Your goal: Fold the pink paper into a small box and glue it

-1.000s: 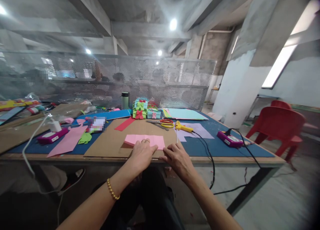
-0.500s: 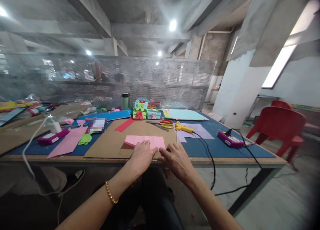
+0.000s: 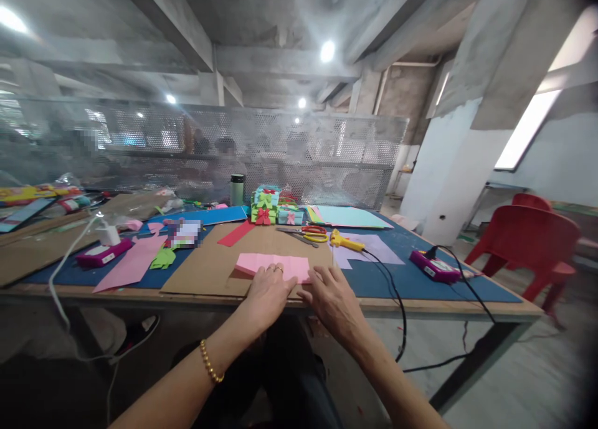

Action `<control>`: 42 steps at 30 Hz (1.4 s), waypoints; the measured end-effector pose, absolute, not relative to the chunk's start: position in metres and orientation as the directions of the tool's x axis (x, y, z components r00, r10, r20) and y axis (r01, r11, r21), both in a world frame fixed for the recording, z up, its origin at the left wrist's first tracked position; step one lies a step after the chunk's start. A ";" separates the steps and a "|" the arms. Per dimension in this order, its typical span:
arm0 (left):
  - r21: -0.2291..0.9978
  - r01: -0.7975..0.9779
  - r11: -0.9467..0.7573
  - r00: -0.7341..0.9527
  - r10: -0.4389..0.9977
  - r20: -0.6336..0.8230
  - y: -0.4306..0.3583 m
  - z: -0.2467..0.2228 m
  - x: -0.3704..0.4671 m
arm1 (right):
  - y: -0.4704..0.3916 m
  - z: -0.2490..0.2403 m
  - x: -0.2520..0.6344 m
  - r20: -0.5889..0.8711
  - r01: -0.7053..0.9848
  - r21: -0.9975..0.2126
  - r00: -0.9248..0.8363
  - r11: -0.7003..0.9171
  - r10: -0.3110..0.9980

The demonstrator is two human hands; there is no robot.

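Shifted right hand (image 3: 331,295) slightly rightward since before. On table (image 3: 374,281), atop brown cardboard (image 3: 205,266), had folded pink paper (image 3: 256,263); rested left hand (image 3: 267,293) over it, unclenched; curled right hand at its right end, could not tell whether pinching.

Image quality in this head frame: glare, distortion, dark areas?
Head view: the ceiling lamp blooms, the window is blown out; head view: the pillar leans, likely lens distortion; head view: black upper-right corner, deep shadow under the table; head view: left hand, right hand, pink paper readable.
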State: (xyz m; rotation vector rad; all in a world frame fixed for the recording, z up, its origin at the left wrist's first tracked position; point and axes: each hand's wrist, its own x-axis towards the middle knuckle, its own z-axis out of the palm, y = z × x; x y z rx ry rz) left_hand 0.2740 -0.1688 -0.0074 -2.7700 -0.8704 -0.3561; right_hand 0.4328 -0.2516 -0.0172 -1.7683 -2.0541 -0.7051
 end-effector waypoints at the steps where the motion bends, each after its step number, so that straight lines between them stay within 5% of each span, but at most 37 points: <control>1: -0.117 0.582 -0.805 0.795 0.533 0.291 -0.168 -0.008 0.274 | -0.248 -0.018 0.429 0.566 0.979 0.127 -0.203 0.159 0.799; 6: -0.032 0.608 -0.794 0.753 0.563 0.340 -0.168 -0.010 0.269 | -0.231 -0.031 0.418 0.564 0.975 0.035 -0.199 0.218 0.801; 14: 0.207 0.618 -0.758 0.611 0.630 0.479 -0.147 -0.026 0.237 | -0.231 -0.024 0.408 0.454 0.972 0.211 -0.192 0.104 0.870; 25: 0.489 0.578 -0.653 0.502 0.757 0.418 -0.101 -0.019 0.182 | -0.232 -0.022 0.406 0.423 0.968 0.224 -0.201 0.113 0.883; 42: 0.441 0.756 -0.484 0.408 0.875 0.261 -0.082 -0.024 0.200 | -0.225 -0.028 0.416 0.450 0.964 0.206 -0.245 0.168 0.859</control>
